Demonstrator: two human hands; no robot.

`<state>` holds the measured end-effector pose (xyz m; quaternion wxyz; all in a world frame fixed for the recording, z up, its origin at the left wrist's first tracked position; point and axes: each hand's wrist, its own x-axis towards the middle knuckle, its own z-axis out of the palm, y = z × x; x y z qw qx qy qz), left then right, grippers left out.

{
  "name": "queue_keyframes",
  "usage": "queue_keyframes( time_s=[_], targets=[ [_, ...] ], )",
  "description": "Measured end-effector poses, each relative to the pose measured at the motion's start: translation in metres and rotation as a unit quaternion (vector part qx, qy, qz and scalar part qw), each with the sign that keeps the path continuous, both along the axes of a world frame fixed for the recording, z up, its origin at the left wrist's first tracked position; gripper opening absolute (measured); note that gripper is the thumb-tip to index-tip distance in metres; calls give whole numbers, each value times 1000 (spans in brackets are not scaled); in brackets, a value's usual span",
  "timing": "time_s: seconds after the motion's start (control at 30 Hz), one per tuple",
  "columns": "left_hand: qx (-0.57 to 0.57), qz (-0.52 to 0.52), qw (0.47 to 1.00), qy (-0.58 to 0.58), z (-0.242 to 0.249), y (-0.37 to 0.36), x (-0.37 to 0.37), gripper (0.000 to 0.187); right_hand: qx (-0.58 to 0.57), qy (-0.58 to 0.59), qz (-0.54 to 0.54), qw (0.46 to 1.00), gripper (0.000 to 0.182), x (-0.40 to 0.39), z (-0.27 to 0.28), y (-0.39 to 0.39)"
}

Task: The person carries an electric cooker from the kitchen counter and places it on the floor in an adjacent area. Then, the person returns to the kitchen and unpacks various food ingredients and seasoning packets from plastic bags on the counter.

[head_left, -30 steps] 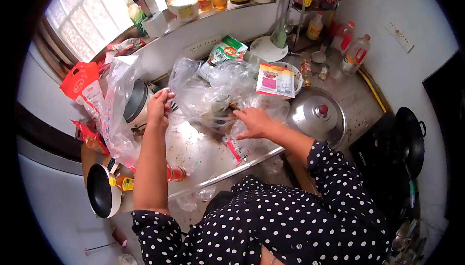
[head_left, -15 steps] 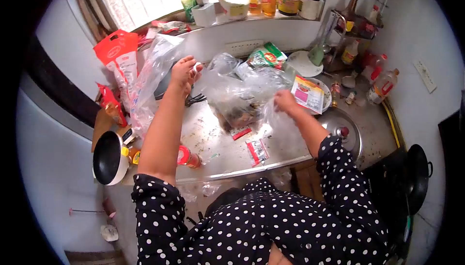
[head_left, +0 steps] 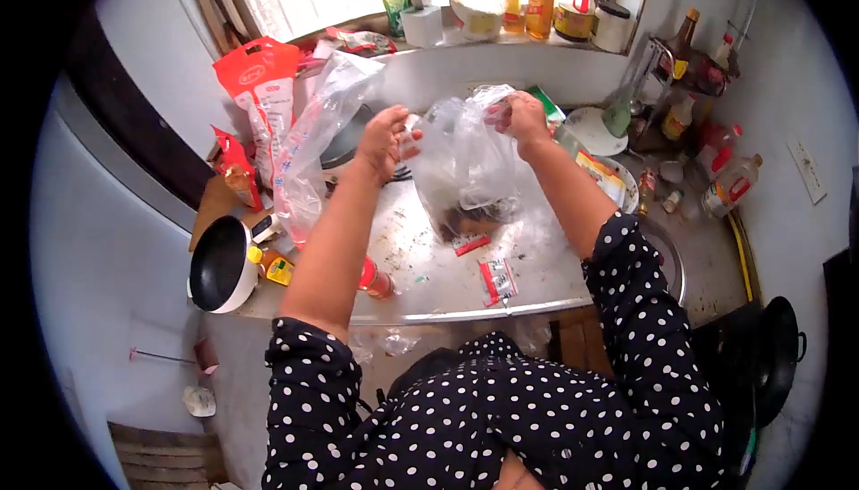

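From my distant seat, I am seeing both hands working over the metal-topped desk [head_left: 429, 291], around a clear, crumpled plastic bag [head_left: 461, 154]. The right hand [head_left: 522, 117] is gripping the bunched upper part of this bag, and I think this high grip is helping the soft plastic to stand tall. The left hand [head_left: 386, 143] is bending its fingers beside the opposite side of the bag, with a small white bit [head_left: 412, 123] at the fingertips; I cannot tell if it is pinching the bag's edge or only something separate. The dark contents [head_left: 470, 220] are lying low in the bag, so probably their weight is pulling its bottom down to the desk. Just in front, one small red-and-white packet [head_left: 472, 244] is lying near the bag's bottom, and another flat red-and-white packet [head_left: 497, 282] is resting closer to the desk's front edge, both outside the grip. The red-lidded jar [head_left: 376, 280] is leaning near the left forearm. Beyond this arm, a long clear bag with red print [head_left: 313, 145] is drooping, perhaps because thin plastic has little stiffness.
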<state>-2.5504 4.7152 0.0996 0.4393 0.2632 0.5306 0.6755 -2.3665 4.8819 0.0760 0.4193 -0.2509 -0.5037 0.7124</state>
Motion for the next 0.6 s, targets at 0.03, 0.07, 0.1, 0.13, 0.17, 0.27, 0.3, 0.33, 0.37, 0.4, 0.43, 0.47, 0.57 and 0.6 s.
queue_keyframes(
  time_s=[0.03,0.07,0.1,0.13,0.17,0.27,0.3,0.33,0.37,0.4,0.43,0.47,0.57,0.6],
  targets=[
    [1,-20,1000,-15,-3,1,-1,36,10,-1,-11,1000,14,-8,12,-9],
    [1,-41,999,-32,0,-1,4,36,19,-4,-23,1000,15,-19,17,-14],
    [0,-31,999,-36,3,-3,9,34,47,7,-35,998,19,-31,20,-22],
    [4,-29,999,-33,5,-4,11,34,131,20,-9,991,24,-47,-1,-15],
    [22,-23,998,-47,4,-5,13,33,226,10,-20,974,27,-63,-23,-15],
    [38,-8,996,-82,-3,-6,8,30,354,-60,-44,932,33,-86,-57,-68],
    [33,7,995,-91,-4,-8,10,30,322,-88,35,942,32,-102,-88,-69],
    [27,21,994,-101,-5,-10,12,30,286,-114,112,945,31,-117,-124,-64],
    [29,26,994,-98,-5,-15,16,34,327,-187,164,912,28,-117,-142,-63],
    [25,23,995,-96,-7,-20,18,34,362,-258,214,870,26,-111,-155,-65],
    [19,14,996,-90,-9,-23,19,37,359,-256,210,873,26,-101,-148,-72],
    [13,3,996,-85,-10,-26,22,39,422,-341,229,809,24,-85,-126,-82],
    [10,-36,995,-88,-13,-38,31,42,462,-467,183,732,21,-66,-111,-82],
    [11,-45,995,-92,-16,-41,32,42,454,-507,135,720,20,-66,-109,-80]
  ],
)
